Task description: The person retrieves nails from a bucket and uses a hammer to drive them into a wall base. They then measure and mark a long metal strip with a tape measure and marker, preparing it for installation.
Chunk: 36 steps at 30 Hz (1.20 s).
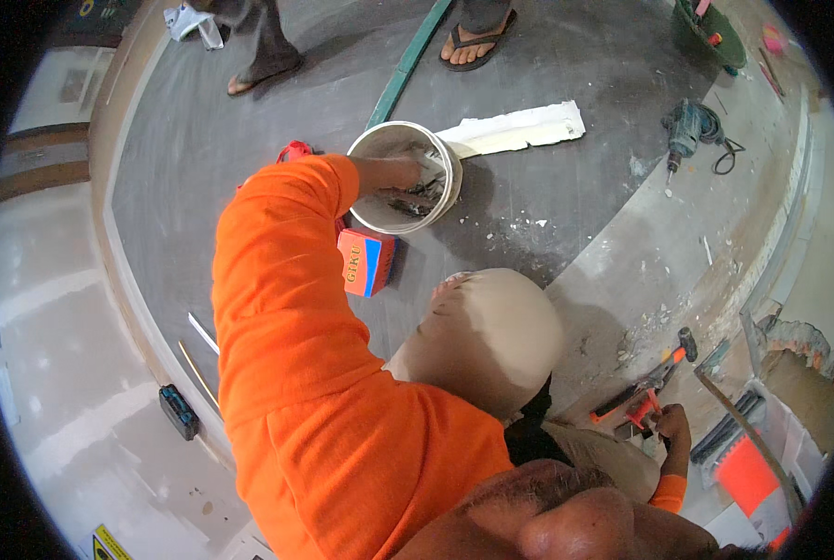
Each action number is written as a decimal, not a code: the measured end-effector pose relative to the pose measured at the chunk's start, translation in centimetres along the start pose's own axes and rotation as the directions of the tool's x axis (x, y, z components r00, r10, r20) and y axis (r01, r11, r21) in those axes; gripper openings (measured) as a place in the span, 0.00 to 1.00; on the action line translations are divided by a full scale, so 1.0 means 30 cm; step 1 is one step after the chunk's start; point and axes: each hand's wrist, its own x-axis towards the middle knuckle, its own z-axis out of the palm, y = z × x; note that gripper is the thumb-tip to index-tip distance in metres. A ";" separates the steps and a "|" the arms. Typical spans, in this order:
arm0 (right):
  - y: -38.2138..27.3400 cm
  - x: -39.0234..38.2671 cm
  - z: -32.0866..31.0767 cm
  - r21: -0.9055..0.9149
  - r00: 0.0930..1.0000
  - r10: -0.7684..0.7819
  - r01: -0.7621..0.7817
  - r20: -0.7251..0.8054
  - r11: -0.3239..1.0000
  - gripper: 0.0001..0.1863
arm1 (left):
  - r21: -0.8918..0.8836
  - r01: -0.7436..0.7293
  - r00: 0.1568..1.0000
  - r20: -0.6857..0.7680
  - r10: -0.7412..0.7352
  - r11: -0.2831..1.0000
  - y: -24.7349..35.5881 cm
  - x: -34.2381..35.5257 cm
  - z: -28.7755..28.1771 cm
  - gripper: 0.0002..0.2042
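Observation:
My left arm, in an orange sleeve, reaches into a white round bucket (450,191) that holds grey debris. Inside it is my left hand (400,174), its fingers too hidden to show whether they grip anything. Off to the lower right, my right hand (673,425) is closed at a red tool (643,409) whose exact kind I cannot make out. Beside that hand lie several tools, among them a hammer (686,345) with a dark head. An orange and blue box (364,263) stands against the near side of the bucket.
Beyond the bucket lies a torn white strip (519,129), and a long green bar (407,65) runs away from it. Another person's sandalled foot (477,45) is at the top. A corded drill (686,135) and a dark green bucket (708,35) sit right. White crumbs litter the floor.

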 end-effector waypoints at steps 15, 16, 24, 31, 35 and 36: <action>-0.013 -0.005 -0.036 -0.242 0.969 -0.248 0.244 0.014 0.939 0.18 | -0.800 0.534 0.506 0.045 -0.861 0.272 0.163 -0.097 -0.096 0.18; 0.005 -0.006 -0.019 -0.199 0.975 -0.222 0.214 -0.016 0.956 0.18 | -0.776 0.548 0.534 0.037 -0.845 0.312 0.201 -0.115 -0.153 0.18; 0.136 0.105 0.062 -0.143 0.990 -0.133 0.127 -0.037 0.982 0.14 | -0.669 0.544 0.670 -0.017 -0.742 0.507 0.173 -0.210 -0.143 0.19; 0.191 0.189 0.049 -0.277 0.999 -0.043 0.034 -0.025 0.960 0.21 | -0.710 0.582 0.589 0.034 -0.807 0.395 0.087 -0.144 -0.035 0.21; 0.044 0.106 0.006 -0.307 0.999 -0.034 0.026 -0.020 0.951 0.21 | -0.722 0.589 0.563 0.045 -0.825 0.362 0.149 -0.210 -0.103 0.22; 0.035 0.078 -0.002 -0.298 0.999 -0.033 0.025 -0.022 0.954 0.20 | -0.746 0.580 0.531 0.042 -0.846 0.327 0.183 -0.228 -0.137 0.21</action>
